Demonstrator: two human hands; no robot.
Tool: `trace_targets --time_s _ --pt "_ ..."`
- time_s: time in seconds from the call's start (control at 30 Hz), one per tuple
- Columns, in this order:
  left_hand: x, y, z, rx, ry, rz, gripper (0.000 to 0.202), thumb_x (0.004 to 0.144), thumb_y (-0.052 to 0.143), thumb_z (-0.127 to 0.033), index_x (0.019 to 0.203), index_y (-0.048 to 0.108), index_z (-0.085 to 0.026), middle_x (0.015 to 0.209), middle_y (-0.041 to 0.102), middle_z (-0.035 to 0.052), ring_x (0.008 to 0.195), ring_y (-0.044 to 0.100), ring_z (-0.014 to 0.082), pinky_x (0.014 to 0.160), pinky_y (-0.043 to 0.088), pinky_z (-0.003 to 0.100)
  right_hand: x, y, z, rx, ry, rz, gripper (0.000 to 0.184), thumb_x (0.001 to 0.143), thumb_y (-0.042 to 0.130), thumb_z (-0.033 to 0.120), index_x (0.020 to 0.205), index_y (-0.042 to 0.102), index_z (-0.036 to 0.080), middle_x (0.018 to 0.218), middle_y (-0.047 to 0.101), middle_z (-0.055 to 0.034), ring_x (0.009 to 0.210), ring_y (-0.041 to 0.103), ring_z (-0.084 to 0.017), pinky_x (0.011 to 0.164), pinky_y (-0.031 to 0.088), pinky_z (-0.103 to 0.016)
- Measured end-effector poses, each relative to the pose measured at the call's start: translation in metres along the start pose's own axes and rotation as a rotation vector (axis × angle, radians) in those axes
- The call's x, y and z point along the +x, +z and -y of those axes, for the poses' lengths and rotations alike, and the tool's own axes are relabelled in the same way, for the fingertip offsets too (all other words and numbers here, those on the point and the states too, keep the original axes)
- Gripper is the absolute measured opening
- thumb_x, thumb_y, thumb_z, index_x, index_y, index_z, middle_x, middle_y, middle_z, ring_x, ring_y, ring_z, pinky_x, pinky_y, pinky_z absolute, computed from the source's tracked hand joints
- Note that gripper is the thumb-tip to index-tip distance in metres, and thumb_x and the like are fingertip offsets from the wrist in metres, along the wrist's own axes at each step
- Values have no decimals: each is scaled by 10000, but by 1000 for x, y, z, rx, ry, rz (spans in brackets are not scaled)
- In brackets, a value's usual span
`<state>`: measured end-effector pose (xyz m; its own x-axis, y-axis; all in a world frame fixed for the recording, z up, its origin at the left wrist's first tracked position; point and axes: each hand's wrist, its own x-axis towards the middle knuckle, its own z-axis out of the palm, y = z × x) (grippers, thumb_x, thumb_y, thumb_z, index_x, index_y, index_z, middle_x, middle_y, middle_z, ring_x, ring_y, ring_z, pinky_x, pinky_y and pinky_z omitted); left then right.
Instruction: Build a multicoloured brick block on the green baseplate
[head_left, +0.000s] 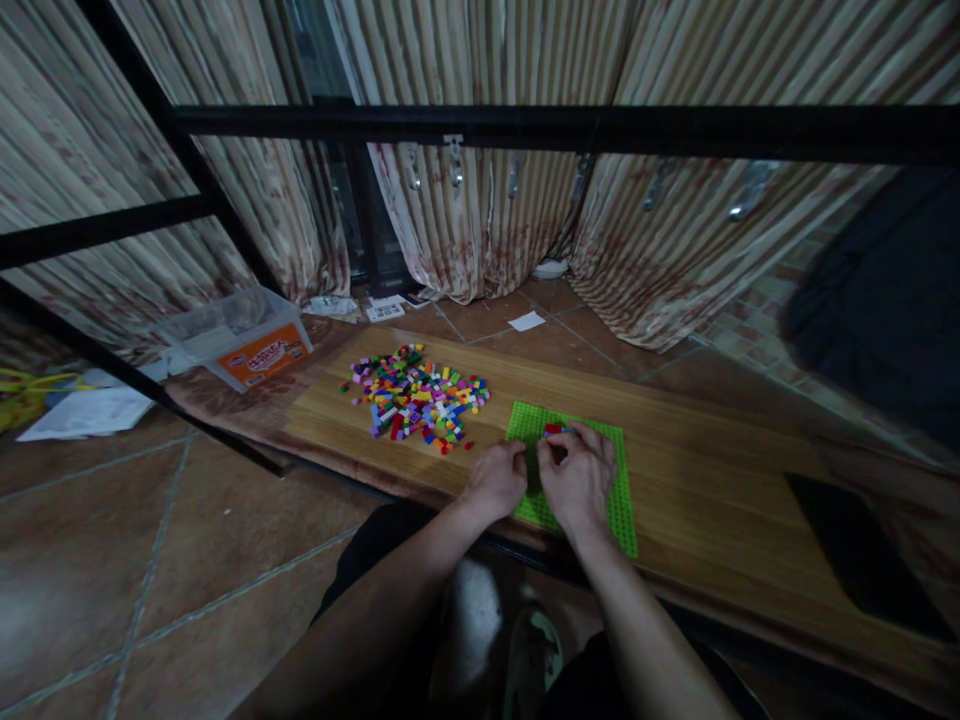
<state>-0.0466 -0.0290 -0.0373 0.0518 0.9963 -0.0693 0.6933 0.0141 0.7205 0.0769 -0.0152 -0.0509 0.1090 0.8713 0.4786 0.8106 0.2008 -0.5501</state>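
A green studded baseplate (pixel 621 505) lies on the wooden board in front of me. Over its middle is my right hand (pixel 581 478), with fingers curled and closed at a red toy brick (pixel 553 429); the fingers partly cover the brick, and a bit of blue shows beside it. My left hand (pixel 496 482) rests at the plate's left edge, its fingers bent and pressed together. Whatever they may hold is hidden. Left of the plate spreads a pile of loose toy bricks (pixel 420 398) in many colours.
The wooden board (pixel 697 470) lies on a bench with a dark flat object (pixel 862 550) at its right end. A clear plastic box (pixel 247 335) with an orange label stands at the left. A black metal bar (pixel 510 128) crosses in front of striped curtains (pixel 495 220).
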Motion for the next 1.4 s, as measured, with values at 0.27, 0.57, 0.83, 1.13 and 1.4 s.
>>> trace_targets --time_s 0.27,0.57,0.83,1.13,1.4 --pt "1 -3 1 -110 -94 10 303 847 424 -169 950 708 -163 896 730 60 844 658 168 795 488 251 14 -21 -25 551 342 52 275 705 675 423 783 694 160 752 701 -61 663 639 -192 655 504 -329" --pt "3 -1 8 84 -26 -119 298 813 483 -142 1025 688 -180 986 710 81 910 660 192 856 484 284 7 -16 -31 703 289 127 223 687 705 369 789 690 171 754 700 -36 675 638 -167 673 517 -319" --pt "7 -19 28 363 -84 -263 327 868 428 -164 1095 663 -180 989 679 118 835 678 212 759 507 295 -11 1 6 469 -115 358 165 820 532 262 819 689 211 819 686 -34 755 637 -173 722 482 -303" --pt "6 -41 45 386 -142 -369 347 787 481 -108 1086 645 -171 1039 670 108 870 667 215 756 499 277 -15 29 24 239 -220 479 192 850 480 214 869 671 219 884 688 -38 810 649 -194 736 459 -305" --pt "0 -100 86 257 -396 -458 301 782 525 -153 1042 662 -215 1044 671 55 939 636 197 797 472 267 -20 36 25 206 -156 450 180 865 494 287 899 658 219 895 701 -41 785 649 -188 722 451 -295"
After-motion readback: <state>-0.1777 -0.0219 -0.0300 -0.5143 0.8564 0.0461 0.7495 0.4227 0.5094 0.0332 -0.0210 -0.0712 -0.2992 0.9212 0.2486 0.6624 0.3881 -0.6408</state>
